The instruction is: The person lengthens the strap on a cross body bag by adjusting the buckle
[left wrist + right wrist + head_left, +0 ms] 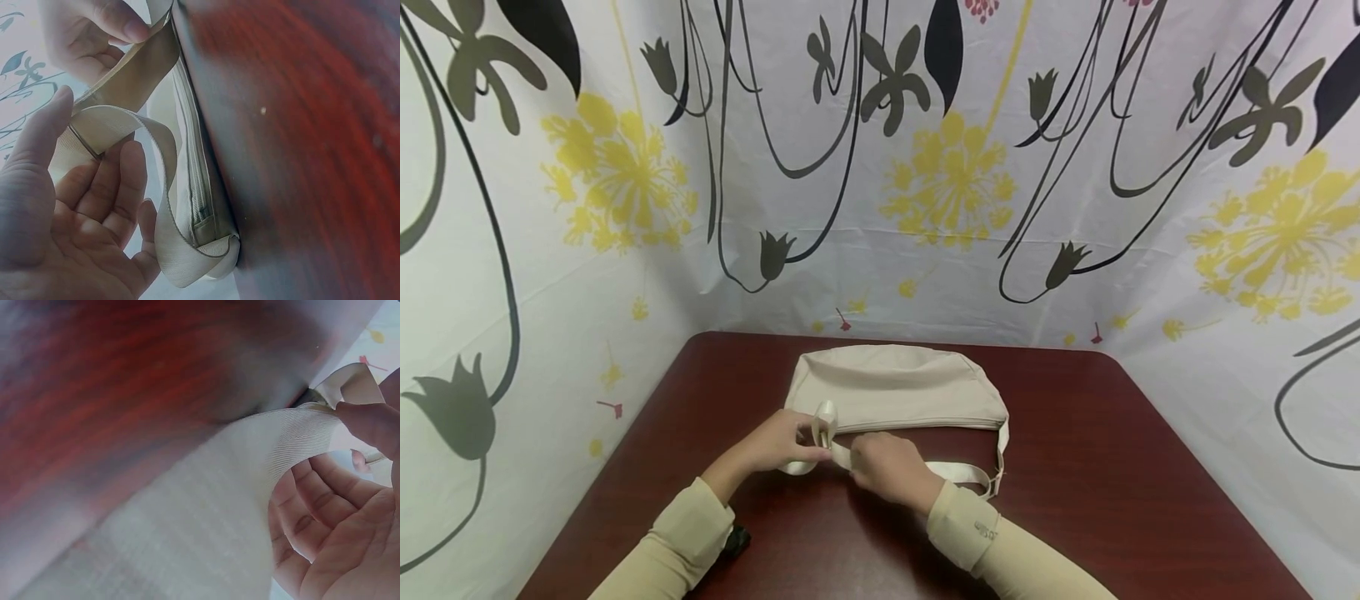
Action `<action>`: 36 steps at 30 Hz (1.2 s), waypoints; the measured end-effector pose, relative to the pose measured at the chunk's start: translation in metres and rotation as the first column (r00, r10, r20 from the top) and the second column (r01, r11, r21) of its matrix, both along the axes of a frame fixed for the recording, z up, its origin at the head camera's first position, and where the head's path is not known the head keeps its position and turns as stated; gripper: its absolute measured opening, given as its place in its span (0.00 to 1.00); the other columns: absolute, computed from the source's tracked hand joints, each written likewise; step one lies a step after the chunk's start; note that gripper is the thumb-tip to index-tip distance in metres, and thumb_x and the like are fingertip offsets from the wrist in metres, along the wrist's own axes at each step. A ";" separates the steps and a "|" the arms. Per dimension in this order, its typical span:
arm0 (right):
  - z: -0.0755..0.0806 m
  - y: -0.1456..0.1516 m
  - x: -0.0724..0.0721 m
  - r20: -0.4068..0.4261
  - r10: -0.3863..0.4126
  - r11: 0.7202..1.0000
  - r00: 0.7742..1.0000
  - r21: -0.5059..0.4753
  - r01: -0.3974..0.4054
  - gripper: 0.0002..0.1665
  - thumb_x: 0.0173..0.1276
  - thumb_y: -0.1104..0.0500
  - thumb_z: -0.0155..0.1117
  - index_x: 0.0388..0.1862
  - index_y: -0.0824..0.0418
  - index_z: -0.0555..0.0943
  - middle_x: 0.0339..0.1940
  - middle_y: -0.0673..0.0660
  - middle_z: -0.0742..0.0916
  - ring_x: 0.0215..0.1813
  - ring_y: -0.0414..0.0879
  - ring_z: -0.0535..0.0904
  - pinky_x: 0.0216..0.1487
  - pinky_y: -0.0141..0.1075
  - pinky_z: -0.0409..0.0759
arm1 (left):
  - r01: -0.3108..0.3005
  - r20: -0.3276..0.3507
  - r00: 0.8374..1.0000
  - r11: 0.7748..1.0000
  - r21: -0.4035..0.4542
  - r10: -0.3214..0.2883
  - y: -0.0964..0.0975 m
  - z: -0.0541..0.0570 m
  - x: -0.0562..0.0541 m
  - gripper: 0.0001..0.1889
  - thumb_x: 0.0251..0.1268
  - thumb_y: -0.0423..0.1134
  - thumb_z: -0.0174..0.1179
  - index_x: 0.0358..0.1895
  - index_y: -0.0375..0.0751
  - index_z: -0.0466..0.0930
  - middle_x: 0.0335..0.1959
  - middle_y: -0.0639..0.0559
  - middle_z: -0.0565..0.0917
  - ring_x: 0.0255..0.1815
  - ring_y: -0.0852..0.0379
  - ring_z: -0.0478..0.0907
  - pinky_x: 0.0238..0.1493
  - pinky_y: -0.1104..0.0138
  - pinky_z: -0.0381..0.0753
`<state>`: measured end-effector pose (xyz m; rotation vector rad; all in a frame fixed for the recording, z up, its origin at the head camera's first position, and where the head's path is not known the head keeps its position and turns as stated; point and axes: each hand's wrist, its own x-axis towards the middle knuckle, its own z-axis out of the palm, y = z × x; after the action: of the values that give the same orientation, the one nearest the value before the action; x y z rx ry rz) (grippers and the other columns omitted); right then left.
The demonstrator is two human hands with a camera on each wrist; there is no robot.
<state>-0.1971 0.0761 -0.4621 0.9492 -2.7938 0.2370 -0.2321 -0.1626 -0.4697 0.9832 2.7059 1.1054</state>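
A cream fabric bag (895,387) lies on the table, its zipper (197,169) along the near edge. Its webbing strap (955,472) runs from the right end toward both hands. My left hand (778,443) holds the strap at a thin metal slider (85,144), between thumb and fingers. From there a loop of strap stands up and hangs over toward the bag's end. Just to the right, my right hand (891,468) pinches the same strap between thumb and fingers, as the right wrist view also shows.
The dark red wooden table (1097,475) reaches back to a floral-print cloth (865,200) hung around three sides. Beside the left sleeve sits a small black object (737,542), partly covered by the forearm.
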 end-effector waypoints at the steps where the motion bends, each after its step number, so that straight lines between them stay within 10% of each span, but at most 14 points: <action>1: 0.000 0.000 0.000 0.000 0.004 1.000 1.000 -0.007 -0.004 0.11 0.59 0.52 0.75 0.29 0.50 0.78 0.22 0.42 0.78 0.25 0.39 0.73 0.20 0.35 0.70 | 0.001 0.005 1.000 1.000 0.001 -0.001 0.000 0.000 0.000 0.19 0.62 0.54 0.71 0.48 0.45 0.86 0.34 0.65 0.84 0.37 0.65 0.79 0.40 0.67 0.77; 36: -0.002 -0.003 0.001 -0.049 0.012 1.000 0.999 0.028 -0.010 0.11 0.57 0.52 0.76 0.32 0.52 0.81 0.24 0.44 0.80 0.25 0.40 0.76 0.20 0.34 0.70 | -0.004 -0.018 1.000 1.000 0.020 0.004 0.000 0.002 0.001 0.19 0.61 0.54 0.72 0.46 0.43 0.86 0.34 0.62 0.85 0.38 0.63 0.81 0.41 0.67 0.78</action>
<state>-0.1960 0.0736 -0.4643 0.9633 -2.7551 0.1749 -0.2309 -0.1629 -0.4678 0.9955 2.7170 1.1327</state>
